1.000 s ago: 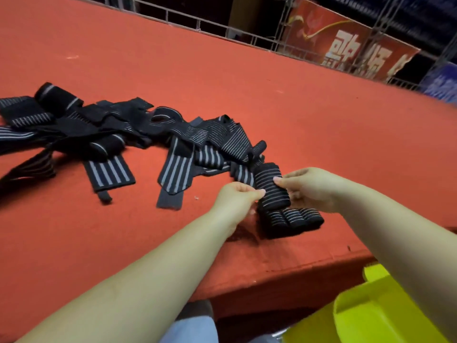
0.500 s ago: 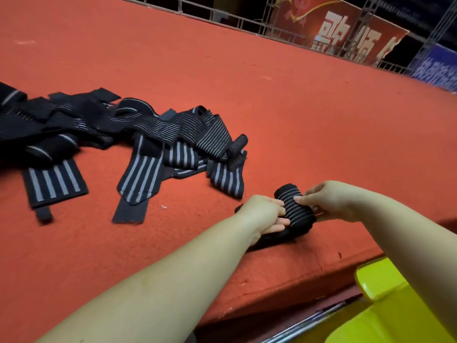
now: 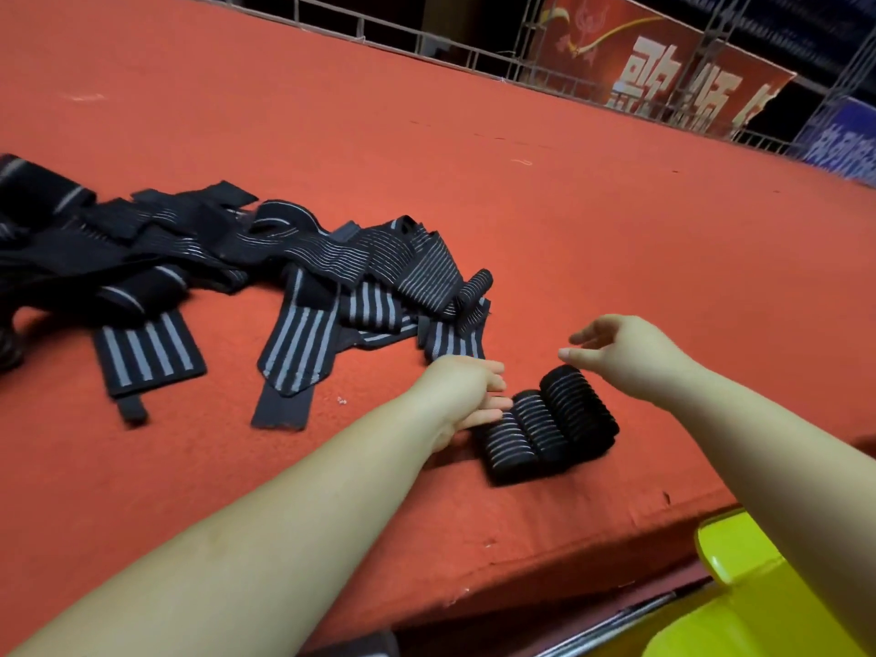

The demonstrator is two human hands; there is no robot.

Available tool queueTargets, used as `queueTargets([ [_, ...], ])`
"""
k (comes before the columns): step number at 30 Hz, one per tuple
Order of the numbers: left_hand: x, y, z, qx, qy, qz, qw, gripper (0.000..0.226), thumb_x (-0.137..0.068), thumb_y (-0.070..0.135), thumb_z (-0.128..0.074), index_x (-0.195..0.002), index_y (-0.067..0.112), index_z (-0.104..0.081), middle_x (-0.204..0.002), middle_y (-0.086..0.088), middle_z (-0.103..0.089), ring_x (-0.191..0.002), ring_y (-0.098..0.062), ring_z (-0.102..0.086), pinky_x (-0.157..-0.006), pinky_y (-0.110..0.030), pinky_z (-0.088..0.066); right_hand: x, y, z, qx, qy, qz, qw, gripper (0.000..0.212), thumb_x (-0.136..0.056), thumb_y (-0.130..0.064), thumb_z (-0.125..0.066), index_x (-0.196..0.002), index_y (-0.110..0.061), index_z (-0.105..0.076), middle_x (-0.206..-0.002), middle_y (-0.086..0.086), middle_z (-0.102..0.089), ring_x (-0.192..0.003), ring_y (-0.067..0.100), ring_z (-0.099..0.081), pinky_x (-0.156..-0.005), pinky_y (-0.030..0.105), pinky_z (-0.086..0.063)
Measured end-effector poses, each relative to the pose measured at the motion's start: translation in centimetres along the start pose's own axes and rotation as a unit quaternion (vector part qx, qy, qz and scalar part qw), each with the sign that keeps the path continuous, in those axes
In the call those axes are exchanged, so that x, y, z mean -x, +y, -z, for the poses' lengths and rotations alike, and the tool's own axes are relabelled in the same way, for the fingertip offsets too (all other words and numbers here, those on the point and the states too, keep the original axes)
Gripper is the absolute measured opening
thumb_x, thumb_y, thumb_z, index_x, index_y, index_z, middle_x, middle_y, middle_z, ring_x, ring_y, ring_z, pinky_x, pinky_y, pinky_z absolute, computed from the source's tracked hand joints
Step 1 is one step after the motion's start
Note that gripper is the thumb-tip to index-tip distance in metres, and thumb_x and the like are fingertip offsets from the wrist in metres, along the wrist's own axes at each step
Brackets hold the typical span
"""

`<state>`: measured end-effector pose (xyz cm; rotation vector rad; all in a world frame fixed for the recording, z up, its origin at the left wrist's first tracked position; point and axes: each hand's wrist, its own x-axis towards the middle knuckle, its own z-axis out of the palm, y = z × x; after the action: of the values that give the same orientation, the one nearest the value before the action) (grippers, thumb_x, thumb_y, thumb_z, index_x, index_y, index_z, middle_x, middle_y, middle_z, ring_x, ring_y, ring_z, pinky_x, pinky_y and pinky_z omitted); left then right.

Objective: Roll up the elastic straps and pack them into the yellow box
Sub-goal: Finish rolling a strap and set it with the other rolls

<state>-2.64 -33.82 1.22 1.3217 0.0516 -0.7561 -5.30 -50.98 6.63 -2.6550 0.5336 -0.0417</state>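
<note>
Three rolled elastic straps (image 3: 545, 431) now sit side by side near the red table's (image 3: 569, 206) front edge, the newest one set down since half a second ago. The right hand (image 3: 625, 355) has lifted clear, fingers loosely spread, while the left hand (image 3: 462, 395) touches the row with straight fingers. Loose straps (image 3: 303, 296) await rolling; the yellow box (image 3: 739, 595) waits below the edge.

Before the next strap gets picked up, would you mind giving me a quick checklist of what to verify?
1. Right hand free, above the rolls: ok.
2. Left hand free: not ok, fingers touch the rolled straps.
3. Rolls lie side by side, not unrolling: ok.
4. Loose straps left to roll: ok.
5. Yellow box within reach below the table edge: ok.
6. Room in the box: cannot tell.
</note>
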Motion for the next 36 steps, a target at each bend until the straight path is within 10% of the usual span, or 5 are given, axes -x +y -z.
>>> queueTargets([
  [17,11.9,5.7,27.2,-0.020,0.287,-0.113,0.951,0.025,-0.092,-0.001,-0.046,-0.107,0.013,-0.060,-0.085,-0.001,-0.060,-0.075,-0.014,-0.060,-0.069,-0.021,-0.050,3.6,-27.8,-16.0,-0.146,-0.177,0.231,0.945,0.017,-0.081,-0.029,-0.074,-0.091,-0.017,-0.069,-0.086,-0.005,-0.067,-0.074,0.008,-0.058,-0.067,0.020,-0.043],
  [29,11.9,7.3,42.3,-0.144,0.435,-0.183,0.870,0.028,-0.090,0.003,-0.051,-0.105,0.021,-0.066,-0.101,0.002,-0.063,-0.076,-0.005,-0.054,-0.076,-0.015,-0.045,0.4,-42.8,-22.5,-0.207,-0.132,0.273,0.930,0.013,-0.085,-0.020,-0.066,-0.073,-0.023,-0.062,-0.077,-0.008,-0.064,-0.081,0.011,-0.060,-0.077,0.023,-0.044],
  [32,9.9,7.7,44.6,-0.261,0.438,-0.187,0.839,0.031,-0.090,0.005,-0.051,-0.116,0.019,-0.063,-0.109,0.005,-0.060,-0.075,-0.004,-0.053,-0.068,-0.001,-0.038,-1.1,-45.1,-25.1,-0.190,-0.139,0.269,0.934,0.002,-0.086,-0.018,-0.064,-0.087,-0.018,-0.066,-0.092,0.000,-0.069,-0.090,0.015,-0.062,-0.083,0.024,-0.044],
  [36,6.5,8.2,47.5,-0.314,0.430,-0.185,0.826,0.041,-0.091,0.007,-0.052,-0.130,0.020,-0.053,-0.133,-0.001,-0.053,-0.121,-0.017,-0.049,-0.102,-0.025,-0.033,-3.4,-46.9,-28.2,-0.181,-0.148,0.238,0.943,0.035,-0.088,-0.019,-0.063,-0.122,-0.014,-0.057,-0.119,0.002,-0.061,-0.109,0.017,-0.057,-0.092,0.023,-0.040],
])
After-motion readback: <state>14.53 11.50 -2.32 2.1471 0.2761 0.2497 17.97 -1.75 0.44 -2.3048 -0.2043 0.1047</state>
